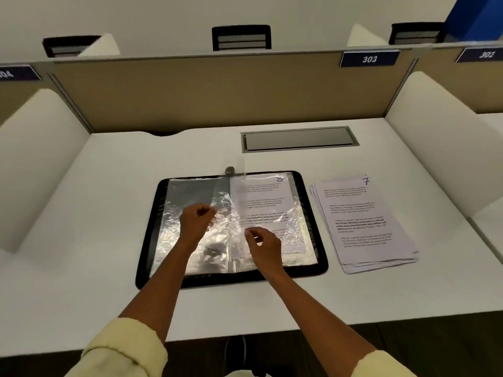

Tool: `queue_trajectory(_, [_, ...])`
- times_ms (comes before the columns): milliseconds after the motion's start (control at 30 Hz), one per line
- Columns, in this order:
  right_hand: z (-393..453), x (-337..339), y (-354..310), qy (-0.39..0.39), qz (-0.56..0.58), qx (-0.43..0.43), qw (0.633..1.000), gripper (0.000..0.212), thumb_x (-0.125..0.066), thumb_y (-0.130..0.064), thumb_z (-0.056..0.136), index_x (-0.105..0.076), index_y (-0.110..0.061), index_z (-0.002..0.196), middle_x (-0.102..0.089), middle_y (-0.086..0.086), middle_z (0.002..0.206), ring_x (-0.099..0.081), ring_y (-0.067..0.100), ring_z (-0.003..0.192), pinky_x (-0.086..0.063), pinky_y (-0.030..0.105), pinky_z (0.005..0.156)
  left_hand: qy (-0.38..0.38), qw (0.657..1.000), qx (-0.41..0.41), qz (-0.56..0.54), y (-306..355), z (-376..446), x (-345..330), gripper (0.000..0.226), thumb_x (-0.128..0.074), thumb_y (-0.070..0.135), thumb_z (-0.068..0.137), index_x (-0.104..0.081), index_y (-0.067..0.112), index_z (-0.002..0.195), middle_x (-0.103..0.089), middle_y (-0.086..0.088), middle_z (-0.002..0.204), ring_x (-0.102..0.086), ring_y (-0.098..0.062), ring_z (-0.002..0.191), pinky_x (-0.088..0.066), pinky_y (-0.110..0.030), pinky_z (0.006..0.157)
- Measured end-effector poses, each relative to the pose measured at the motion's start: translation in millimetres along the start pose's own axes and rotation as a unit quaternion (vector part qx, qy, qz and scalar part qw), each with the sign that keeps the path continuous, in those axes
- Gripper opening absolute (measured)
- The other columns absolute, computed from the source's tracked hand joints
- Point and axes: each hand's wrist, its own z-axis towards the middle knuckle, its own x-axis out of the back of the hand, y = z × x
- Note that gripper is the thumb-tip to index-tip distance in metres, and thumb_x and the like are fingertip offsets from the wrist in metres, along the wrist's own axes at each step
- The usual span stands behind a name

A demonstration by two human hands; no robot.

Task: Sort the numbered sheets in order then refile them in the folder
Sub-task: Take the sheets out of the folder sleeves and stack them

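The folder [307,202] lies open at the middle of the frame on a white desk [81,240], its black border framing crinkled clear sleeves [190,197] that catch the light. A sheet marked 8 [265,197] sits in the right-hand side of the folder, and one clear sleeve stands half lifted over the spine, its top edge rising past the folder's upper border. Just right of the folder, apart from it, rests a fanned stack of sheets [364,227] with a handwritten 7 on the top page.

The desk is a study booth: white side partitions at the left and right of the frame, a tan back panel [217,91] across the upper half, and a grey metal hatch [299,139] set into the desktop above the folder. Blue number plates reading 303 [369,59] and 302 [486,54] hang at the upper right. Dark chair backs show beyond the panel.

The left hand [196,222] hovers over the folder's left half, fingers curled and pinching the lifted sleeve near the spine. The right hand [263,245] is lower, over the right page of the folder, fingers curled and thumb meeting fingertips; whether it actually holds the sleeve's edge I cannot tell. Pale yellow sleeves cover both forearms at the bottom of the frame.
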Motion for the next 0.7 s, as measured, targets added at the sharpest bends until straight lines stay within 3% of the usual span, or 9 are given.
queue_trajectory(167, [8.9,24.1,38.4,0.105,-0.123,-0.032,0.986,0.02,-0.063,-0.013,0.093,-0.069,-0.017,0.112,-0.065,0.002,0.107,-0.06,0.023,0.104,-0.05,0.035,0.087,0.05,0.997,0.065,0.005,-31.5,1.4,39.2,0.013,-0.069,0.015,0.089,-0.068,0.01,0.078,-0.067,-0.011,0.07,-0.06,-0.018,0.059,-0.047,-0.026,0.055])
queue_trajectory(300, [13.2,50.8,54.4,0.168,-0.237,-0.077,0.954,0.028,-0.066,-0.013,0.089,-0.068,-0.019,0.116,-0.063,0.008,0.119,-0.058,0.033,0.109,-0.05,0.044,0.086,0.107,0.987,0.097,0.075,-55.4,3.6,57.3,0.02,-0.07,0.012,0.085,-0.067,0.011,0.066,-0.067,-0.013,0.066,-0.063,-0.029,0.064,-0.052,-0.038,0.067])
queue_trajectory(400, [12.0,66.7,63.6,0.158,-0.261,-0.11,0.946,0.032,-0.065,-0.014,0.091,-0.065,-0.016,0.123,-0.058,0.012,0.126,-0.053,0.035,0.116,-0.048,0.047,0.09,0.136,0.97,0.109,0.17,-64.1,3.1,62.5,0.02,-0.067,0.014,0.083,-0.069,0.0,0.068,-0.068,-0.02,0.069,-0.064,-0.035,0.071,-0.05,-0.038,0.071])
queue_trajectory(500, [10.1,76.5,72.1,0.135,-0.276,-0.132,0.942,0.037,-0.064,-0.016,0.092,-0.06,-0.012,0.128,-0.053,0.015,0.129,-0.049,0.035,0.119,-0.045,0.046,0.094,0.148,0.957,0.107,0.226,-70.4,1.2,63.9,0.019,-0.064,0.012,0.084,-0.069,0.002,0.069,-0.066,-0.016,0.069,-0.063,-0.037,0.075,-0.046,-0.033,0.065])
queue_trajectory(567, [9.4,79.2,75.7,0.13,-0.274,-0.131,0.944,0.038,-0.065,-0.016,0.092,-0.058,-0.011,0.129,-0.053,0.016,0.128,-0.048,0.036,0.118,-0.044,0.045,0.093,0.165,0.948,0.11,0.247,-78.2,0.8,63.8,0.016,-0.061,0.011,0.085,-0.072,0.003,0.078,-0.069,-0.017,0.08,-0.063,-0.04,0.082,-0.046,-0.033,0.066])
queue_trajectory(700, [11.1,83.5,76.2,0.146,-0.245,-0.13,0.95,0.039,-0.069,-0.014,0.089,-0.061,-0.008,0.126,-0.057,0.018,0.119,-0.053,0.038,0.112,-0.046,0.043,0.091,0.2,0.917,0.127,0.322,-83.8,-1.0,57.6,0.016,-0.058,0.01,0.087,-0.069,0.003,0.096,-0.062,-0.023,0.102,-0.054,-0.045,0.098,-0.049,-0.047,0.078])
